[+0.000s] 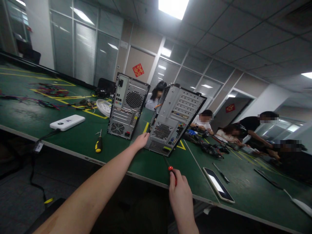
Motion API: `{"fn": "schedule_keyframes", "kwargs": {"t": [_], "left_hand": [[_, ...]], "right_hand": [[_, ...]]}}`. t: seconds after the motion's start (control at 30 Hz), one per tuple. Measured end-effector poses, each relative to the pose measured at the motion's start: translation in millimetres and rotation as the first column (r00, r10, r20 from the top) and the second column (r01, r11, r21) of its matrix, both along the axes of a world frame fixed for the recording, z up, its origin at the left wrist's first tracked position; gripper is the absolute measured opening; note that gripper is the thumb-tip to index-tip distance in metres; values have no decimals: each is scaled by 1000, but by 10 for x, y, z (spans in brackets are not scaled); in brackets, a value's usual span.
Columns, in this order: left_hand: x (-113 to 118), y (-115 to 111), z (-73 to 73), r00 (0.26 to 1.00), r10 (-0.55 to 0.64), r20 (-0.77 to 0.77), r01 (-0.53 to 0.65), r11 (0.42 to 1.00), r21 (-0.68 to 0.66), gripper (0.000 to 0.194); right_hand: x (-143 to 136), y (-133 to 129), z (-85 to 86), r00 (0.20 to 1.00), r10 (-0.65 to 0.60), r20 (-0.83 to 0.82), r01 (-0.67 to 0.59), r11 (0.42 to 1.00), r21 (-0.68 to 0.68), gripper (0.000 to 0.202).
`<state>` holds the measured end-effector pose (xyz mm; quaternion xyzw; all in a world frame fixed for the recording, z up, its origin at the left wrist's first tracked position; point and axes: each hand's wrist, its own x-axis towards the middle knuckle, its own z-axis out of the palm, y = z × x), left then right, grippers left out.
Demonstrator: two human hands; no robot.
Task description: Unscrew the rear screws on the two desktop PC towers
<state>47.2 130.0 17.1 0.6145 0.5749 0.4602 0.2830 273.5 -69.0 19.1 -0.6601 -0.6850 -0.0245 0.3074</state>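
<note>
Two computer cases stand upright on the green table, their rear panels facing me. My left hand (141, 141) lies against the lower left edge of the right case (165, 126); its fingertips are partly hidden at the case's side. My right hand (179, 188) is closed around a red-handled screwdriver (170, 168), whose shaft points up toward the bottom edge of that case. Whether the tip touches it is too small to tell. The left case (126, 107) has a round fan grille. A yellow and black screwdriver (98, 145) lies in front of it.
A white power bank (67, 122) with a cable lies at the left, before tangled wires (52, 90). A phone (218, 184) and a pen-like tool (220, 173) lie right. Several people sit or lean around the table (156, 172) beyond.
</note>
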Motion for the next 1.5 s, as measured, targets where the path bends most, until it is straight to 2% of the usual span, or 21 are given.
{"fn": "schedule_keyframes", "kwargs": {"t": [0.1, 0.27, 0.53, 0.6, 0.83, 1.1, 1.33, 1.5], "left_hand": [[0, 3, 0, 1000, 1, -4, -1, 1000, 0, 49], [-4, 7, 0, 1000, 1, 5, -1, 1000, -6, 49], [-7, -27, 26, 1000, -4, 7, 4, 1000, -12, 51], [-8, -26, 24, 1000, -6, 8, 6, 1000, -16, 52], [-11, 18, -31, 1000, 12, 22, -13, 1000, 5, 56], [-3, 41, -34, 1000, 23, 11, -23, 1000, -6, 58], [-9, 36, -43, 1000, 13, 24, -14, 1000, 11, 59], [-16, 43, -48, 1000, 15, 13, -15, 1000, 15, 59]], "right_hand": [[27, 29, -69, 998, 12, 61, -13, 1000, 18, 22], [-12, 54, -99, 973, 9, 232, -7, 1000, -12, 20], [-94, 36, 43, 869, -28, 493, 61, 997, -51, 14], [-113, 30, 85, 863, -21, 504, 69, 995, -76, 14], [-157, 38, 109, 916, -5, 401, 65, 989, -136, 14], [-41, 81, 57, 988, -84, 129, 107, 977, -183, 7], [79, 183, 21, 975, -137, -177, 96, 971, -221, 24], [50, 191, -40, 969, -118, -216, 82, 983, -167, 18]]}}
